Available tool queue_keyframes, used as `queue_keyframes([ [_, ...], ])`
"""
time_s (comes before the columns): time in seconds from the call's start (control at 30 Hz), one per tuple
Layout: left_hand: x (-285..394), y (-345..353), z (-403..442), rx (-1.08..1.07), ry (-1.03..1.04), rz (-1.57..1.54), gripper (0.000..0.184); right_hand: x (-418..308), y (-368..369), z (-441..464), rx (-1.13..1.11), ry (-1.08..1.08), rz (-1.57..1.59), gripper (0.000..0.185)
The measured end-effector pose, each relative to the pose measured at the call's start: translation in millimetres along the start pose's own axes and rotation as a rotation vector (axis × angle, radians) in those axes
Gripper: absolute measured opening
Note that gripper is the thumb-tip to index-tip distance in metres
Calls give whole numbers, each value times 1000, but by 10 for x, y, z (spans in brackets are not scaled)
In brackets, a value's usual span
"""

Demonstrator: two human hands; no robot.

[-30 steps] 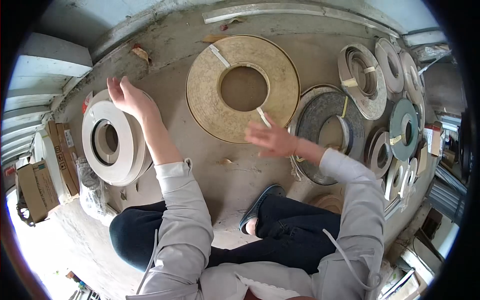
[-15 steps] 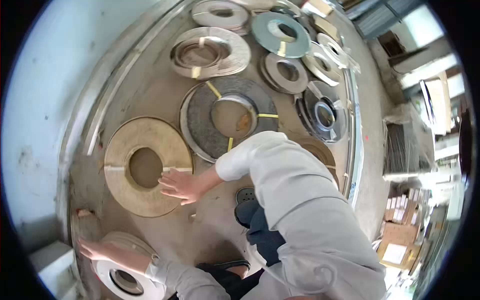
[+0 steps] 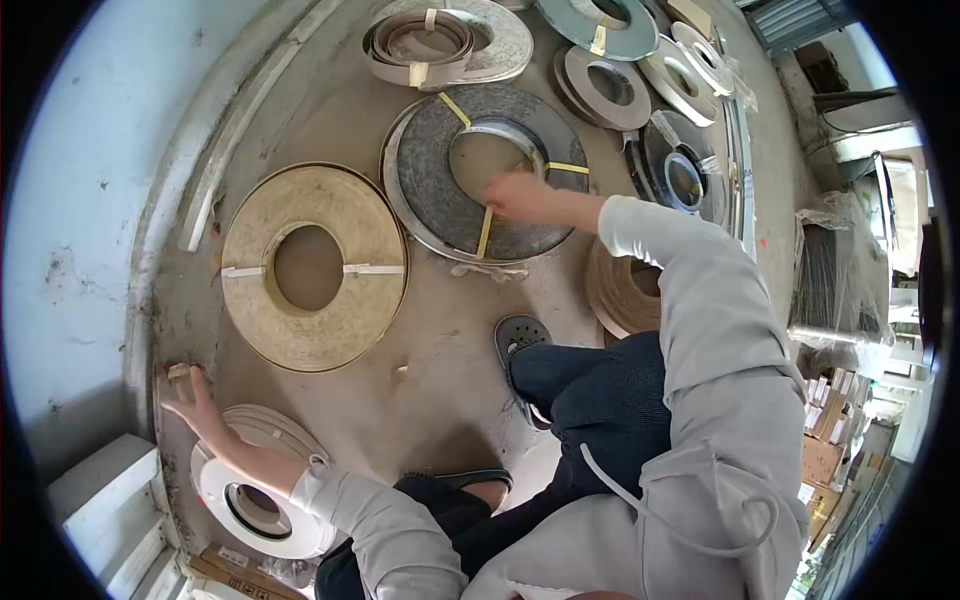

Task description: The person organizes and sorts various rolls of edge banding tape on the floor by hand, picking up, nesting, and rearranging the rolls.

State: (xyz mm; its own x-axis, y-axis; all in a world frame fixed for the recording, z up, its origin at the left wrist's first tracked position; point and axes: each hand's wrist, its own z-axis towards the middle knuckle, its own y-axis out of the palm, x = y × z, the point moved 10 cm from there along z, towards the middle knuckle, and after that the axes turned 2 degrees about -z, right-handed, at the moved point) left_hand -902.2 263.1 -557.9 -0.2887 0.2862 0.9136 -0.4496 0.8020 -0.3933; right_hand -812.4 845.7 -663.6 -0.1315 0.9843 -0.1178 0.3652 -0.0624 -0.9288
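Note:
My right hand (image 3: pixel 518 198) is curled over the inner rim of a dark grey roll of edge banding (image 3: pixel 425 180), beside one of its yellow tape strips (image 3: pixel 485 232). The fingertips are partly hidden. The roll lies flat, with a paler layer under it. My left hand (image 3: pixel 208 418) reaches over the floor at the lower left, fingers apart, close to a small brown piece (image 3: pixel 179 371); whether it touches it I cannot tell. Below that hand lies a white roll (image 3: pixel 300 525). A tan roll (image 3: pixel 250 310) with white strips lies between my hands.
More rolls lie behind: a beige one (image 3: pixel 510 45), a teal one (image 3: pixel 635 38) and a grey one (image 3: pixel 612 100). A brown roll (image 3: pixel 615 290) is near my right knee. A wall (image 3: pixel 80 230) runs along the left. Plastic-wrapped stock (image 3: pixel 840 270) and cartons (image 3: pixel 825 465) stand right.
My right hand has moved from the tan roll to the dark grey roll, and its fingers have curled. My left hand has shifted near the small brown piece. The view has tipped downward.

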Motion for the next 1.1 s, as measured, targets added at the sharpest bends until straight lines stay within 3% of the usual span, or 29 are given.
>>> queue_keyframes([
  [0.03,-3,3,20,8,-3,8,85,466,36,15,87,98,32,18],
  [0.1,-49,263,30,-269,-57,58,84,1001,-29,-114,164,326,64,17],
  [0.13,-77,373,7,-403,-87,82,84,1035,1,-133,160,306,68,17],
  [0.23,97,249,-38,-237,-12,207,80,997,81,-115,235,281,-2,15],
  [0.33,318,85,-123,-189,19,283,81,817,121,15,316,82,-94,14],
  [0.4,374,48,-143,-173,34,311,82,939,171,72,17,253,-215,15],
  [0.43,370,-9,-146,-143,26,322,82,871,96,110,13,237,-213,15],
  [0.53,384,-169,-74,-71,59,373,84,647,-584,249,535,253,204,14],
  [0.67,861,55,433,-95,228,603,82,-590,-870,678,544,-84,463,13],
  [0.73,1520,329,347,-71,413,834,76,-1415,-923,733,613,-587,334,11],
  [0.77,1828,479,170,-35,512,972,72,-1453,-853,842,606,-605,338,11],
  [0.83,2188,685,-132,62,1013,1248,62,-1321,-610,1295,508,-351,123,8],
  [0.87,2208,622,-225,64,1000,1250,62,-1240,-478,1440,459,-221,12,7],
  [0.93,2155,564,-668,-126,1185,1348,58,-1866,5,963,86,-462,363,7],
  [0.97,2048,374,-696,-189,1079,1295,57,-2465,282,386,-236,-845,422,11],
  [1.07,1487,-153,-618,-416,729,963,57,-2404,53,571,-118,-696,469,13],
  [1.1,1291,-214,-571,-419,721,959,57,-2331,-29,628,-61,-618,490,14],
])
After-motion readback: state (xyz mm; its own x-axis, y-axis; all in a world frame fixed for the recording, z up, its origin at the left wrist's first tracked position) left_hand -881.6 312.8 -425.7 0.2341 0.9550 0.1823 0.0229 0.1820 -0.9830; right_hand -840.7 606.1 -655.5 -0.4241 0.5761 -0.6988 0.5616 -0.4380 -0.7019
